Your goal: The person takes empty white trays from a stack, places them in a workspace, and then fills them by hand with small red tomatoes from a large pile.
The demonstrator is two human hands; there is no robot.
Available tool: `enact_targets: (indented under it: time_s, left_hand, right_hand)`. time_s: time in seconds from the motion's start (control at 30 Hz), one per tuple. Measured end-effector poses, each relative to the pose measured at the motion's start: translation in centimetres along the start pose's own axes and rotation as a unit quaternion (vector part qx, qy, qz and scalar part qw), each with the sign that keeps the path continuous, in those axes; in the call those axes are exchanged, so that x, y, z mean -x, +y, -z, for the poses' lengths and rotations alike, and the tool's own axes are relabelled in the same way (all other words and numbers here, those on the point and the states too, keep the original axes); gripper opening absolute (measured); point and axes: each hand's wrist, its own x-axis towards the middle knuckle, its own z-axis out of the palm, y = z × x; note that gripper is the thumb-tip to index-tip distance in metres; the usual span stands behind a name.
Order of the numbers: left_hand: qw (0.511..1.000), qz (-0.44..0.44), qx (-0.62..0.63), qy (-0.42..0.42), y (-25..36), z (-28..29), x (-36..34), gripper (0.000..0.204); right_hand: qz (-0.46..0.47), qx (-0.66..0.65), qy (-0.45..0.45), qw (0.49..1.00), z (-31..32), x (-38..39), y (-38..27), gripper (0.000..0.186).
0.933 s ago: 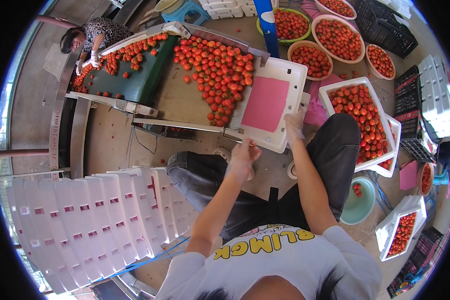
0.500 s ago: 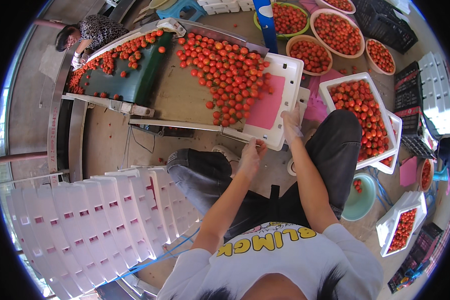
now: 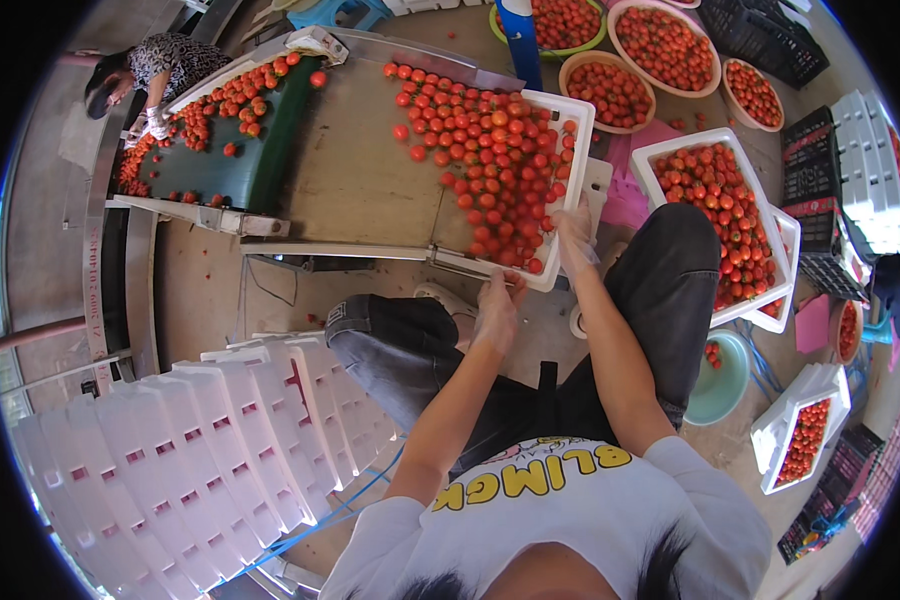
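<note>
Both my hands wear thin clear gloves. My right hand point(image 3: 577, 240) grips the right edge of a white foam tray point(image 3: 572, 150) at the chute's end. My left hand point(image 3: 498, 305) has its fingers curled on the tray's front edge, near the metal rail point(image 3: 350, 250). Red tomatoes point(image 3: 500, 180) lie spread from the sloping chute point(image 3: 340, 160) into the tray, covering much of it.
At upper left a co-worker point(image 3: 165, 70) in white gloves reaches over a green belt point(image 3: 280, 130) of tomatoes. Stacked white crates point(image 3: 190, 450) stand lower left. Bowls point(image 3: 662, 55) and foam boxes point(image 3: 700, 210) of tomatoes, black crates point(image 3: 808, 190) and a mint basin point(image 3: 715, 390) stand right.
Tomatoes have rolled rightward and down the chute into the tray, covering much of the pink sheet that showed earlier. My hands have shifted slightly up in view, still at the tray.
</note>
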Motion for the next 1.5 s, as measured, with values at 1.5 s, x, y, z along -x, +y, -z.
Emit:
enact_targets:
  time_s: [1.5]
  left_hand:
    - [0.998, 0.033, 0.052, 0.030, -1.6, 0.0, -2.4, 0.018]
  right_hand:
    - [0.013, -0.121, -0.002, 0.993, 2.5, -0.3, 1.4, 0.072]
